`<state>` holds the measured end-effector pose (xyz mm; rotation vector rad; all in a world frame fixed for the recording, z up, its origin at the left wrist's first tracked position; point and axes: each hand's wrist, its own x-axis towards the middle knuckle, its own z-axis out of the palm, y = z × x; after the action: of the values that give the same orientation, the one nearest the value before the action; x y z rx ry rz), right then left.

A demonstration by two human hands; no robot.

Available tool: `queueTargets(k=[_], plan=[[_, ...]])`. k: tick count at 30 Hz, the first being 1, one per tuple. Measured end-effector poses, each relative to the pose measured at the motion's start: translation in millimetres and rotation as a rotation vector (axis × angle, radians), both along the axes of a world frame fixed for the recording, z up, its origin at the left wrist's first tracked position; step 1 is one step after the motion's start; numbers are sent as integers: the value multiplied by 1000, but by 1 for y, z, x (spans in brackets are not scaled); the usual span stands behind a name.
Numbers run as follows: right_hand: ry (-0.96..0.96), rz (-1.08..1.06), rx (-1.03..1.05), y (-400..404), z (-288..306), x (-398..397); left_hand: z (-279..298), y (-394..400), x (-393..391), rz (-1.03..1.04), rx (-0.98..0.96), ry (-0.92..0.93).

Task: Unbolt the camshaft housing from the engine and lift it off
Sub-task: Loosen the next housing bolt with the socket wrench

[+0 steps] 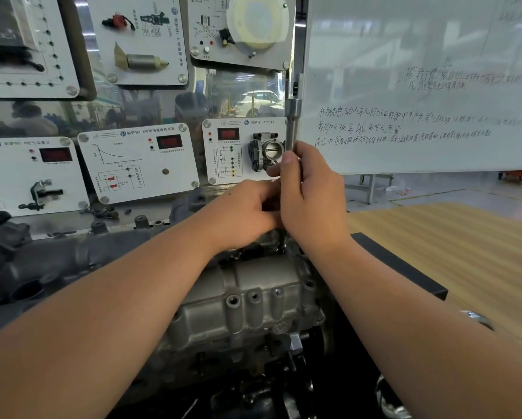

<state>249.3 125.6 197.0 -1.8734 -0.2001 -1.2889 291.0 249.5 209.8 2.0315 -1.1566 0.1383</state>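
The grey cast camshaft housing sits on top of the engine, low in the middle of the view, with several bolt bosses along its near side. A long steel socket wrench stands upright over the housing's far end. My right hand grips its shaft, thumb up along the bar. My left hand is curled round the shaft lower down, just left of the right hand. The tool's lower tip and the bolt under it are hidden behind my hands.
A dark intake manifold lies to the left of the engine. Demonstration panels line the wall behind. A whiteboard stands at the right rear, and a wooden tabletop with a black edge lies to the right.
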Motion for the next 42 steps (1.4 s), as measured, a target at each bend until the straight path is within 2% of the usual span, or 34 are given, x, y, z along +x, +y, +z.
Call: queueTargets(k=[6, 15, 20, 26, 30, 35, 42], plan=[[-10, -2, -28, 1, -1, -3, 0, -2, -1, 20, 24, -59], [35, 15, 7, 0, 0, -1, 1, 0, 0, 14, -14, -13], [-4, 4, -32, -1, 0, -1, 0, -2, 1, 45, 24, -48], [12, -9, -72, 1, 0, 0, 2, 0, -1, 33, 34, 7], [16, 45, -54, 1, 0, 0, 1, -1, -1, 46, 37, -20], [-35, -6, -84, 0, -1, -1, 2, -3, -1, 54, 50, -25], [6, 12, -48, 0, 1, 0, 1, -1, 0, 50, 25, 3]])
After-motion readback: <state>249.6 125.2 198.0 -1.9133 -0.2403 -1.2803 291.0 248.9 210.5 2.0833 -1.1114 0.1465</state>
